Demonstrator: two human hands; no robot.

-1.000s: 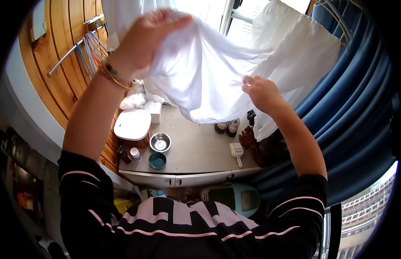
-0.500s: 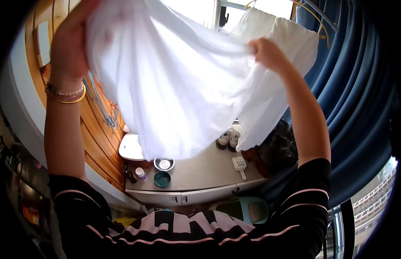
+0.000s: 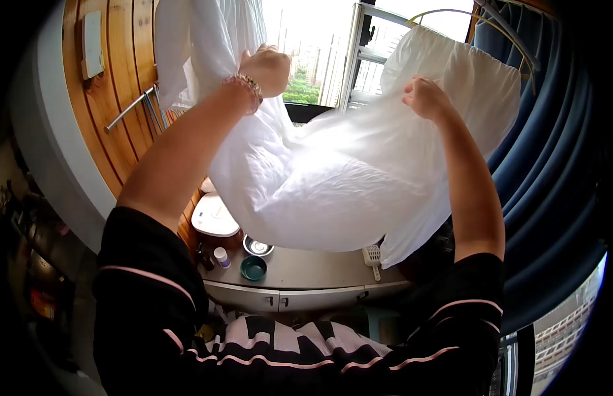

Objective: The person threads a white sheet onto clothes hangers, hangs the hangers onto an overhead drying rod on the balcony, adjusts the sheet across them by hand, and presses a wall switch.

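Note:
Thin white cloth [image 3: 346, 191] hangs in broad folds in front of me, its lower edge sagging over the cabinet top. Its upper left part runs up out of view. My left hand [image 3: 265, 71], with bracelets at the wrist, is closed on the cloth left of the window. Over on the right my right hand [image 3: 425, 98] is closed with its fingers curled, gripping the cloth at about the same height. Just behind that hand, a white piece with a gathered top edge [image 3: 475, 63] hangs by a yellow hanger [image 3: 445, 11].
Below stands a cabinet [image 3: 313, 267] with a steel bowl [image 3: 258, 246], a green bowl [image 3: 253, 268], a small white bottle [image 3: 222, 257], a white lidded box [image 3: 214, 214] and a slotted scoop [image 3: 372, 262]. A blue curtain [image 3: 550, 165] hangs right; a metal rod [image 3: 129, 109] juts from the wooden wall.
My left hand has swung right, towards the window. My right hand has shifted slightly right and down. The cloth now sags between them, uncovering more of the window and wall.

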